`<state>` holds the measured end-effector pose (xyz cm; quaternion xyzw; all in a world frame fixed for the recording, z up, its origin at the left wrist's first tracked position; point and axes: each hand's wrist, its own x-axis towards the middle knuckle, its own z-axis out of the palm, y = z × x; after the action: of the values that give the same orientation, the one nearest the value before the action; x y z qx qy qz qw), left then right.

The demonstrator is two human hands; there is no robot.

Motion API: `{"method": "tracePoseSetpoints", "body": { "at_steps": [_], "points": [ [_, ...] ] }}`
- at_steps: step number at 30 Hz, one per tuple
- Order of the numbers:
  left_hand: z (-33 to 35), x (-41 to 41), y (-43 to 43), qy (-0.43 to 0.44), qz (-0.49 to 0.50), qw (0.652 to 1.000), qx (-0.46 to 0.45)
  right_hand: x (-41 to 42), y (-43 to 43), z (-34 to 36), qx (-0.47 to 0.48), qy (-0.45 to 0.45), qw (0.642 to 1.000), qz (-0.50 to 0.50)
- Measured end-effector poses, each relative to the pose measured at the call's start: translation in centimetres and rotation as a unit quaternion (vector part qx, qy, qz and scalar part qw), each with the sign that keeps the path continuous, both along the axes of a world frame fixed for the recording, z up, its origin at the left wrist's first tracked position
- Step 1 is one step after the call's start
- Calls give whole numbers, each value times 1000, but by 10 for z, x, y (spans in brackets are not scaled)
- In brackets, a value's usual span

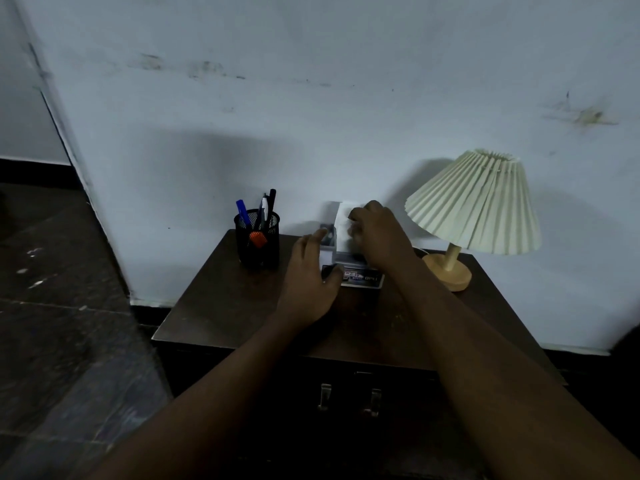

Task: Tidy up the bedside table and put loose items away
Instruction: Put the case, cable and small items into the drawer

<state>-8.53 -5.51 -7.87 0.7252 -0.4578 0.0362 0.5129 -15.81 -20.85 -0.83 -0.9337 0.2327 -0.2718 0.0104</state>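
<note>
**Tissue box (pixel 360 277) braced at the back of the bedside table (pixel 225 306)**

Far to the left of both hands, a black wire-mesh pen holder (pixel 258 244) with blue, black and orange pens stood near the wall on the dark brown wooden bedside table. The left hand (pixel 308 282) lay wide and flat-fingered against the left side of the grey printed cardboard tissue box, with its thumb across the front face. Directly above the box, the right hand (pixel 377 233) was curled, its fingertips pinching the white tissue (pixel 343 220) that stood up from the top. Just right of that pinch, and apart from it, stood a table lamp (pixel 474 202) with a cream pleated shade and a round pale wooden base. Below both forearms, two metal drawer handles (pixel 323 396) showed on the table's front.
</note>
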Motion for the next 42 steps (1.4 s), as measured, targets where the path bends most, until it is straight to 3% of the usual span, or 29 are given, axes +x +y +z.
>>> {"method": "tracePoseSetpoints", "body": {
  "at_steps": [4,7,13,20,25,31,34,39,42],
  "points": [
    [7,4,-7,-30,44,997,59,-2,-1,2,99,-78,992,6],
    [22,3,-13,4,60,996,64,-6,0,6,183,-135,974,1],
    [38,4,-27,46,55,987,146,-21,7,2,264,-264,926,-52],
    [70,18,-44,41,55,979,195,-11,16,5,341,-136,928,-57],
    [73,25,-58,90,-13,971,221,-11,3,7,403,-99,910,5],
    [57,35,-68,70,-16,972,222,-17,2,17,417,-83,904,48],
    [62,33,-64,86,-21,971,222,-17,5,17,394,-63,916,35],
    [68,29,-60,-48,1,974,223,-17,3,9,327,-86,941,34],
    [81,40,-73,-39,12,980,193,-19,-5,5,326,-110,939,27]
  ]
}}
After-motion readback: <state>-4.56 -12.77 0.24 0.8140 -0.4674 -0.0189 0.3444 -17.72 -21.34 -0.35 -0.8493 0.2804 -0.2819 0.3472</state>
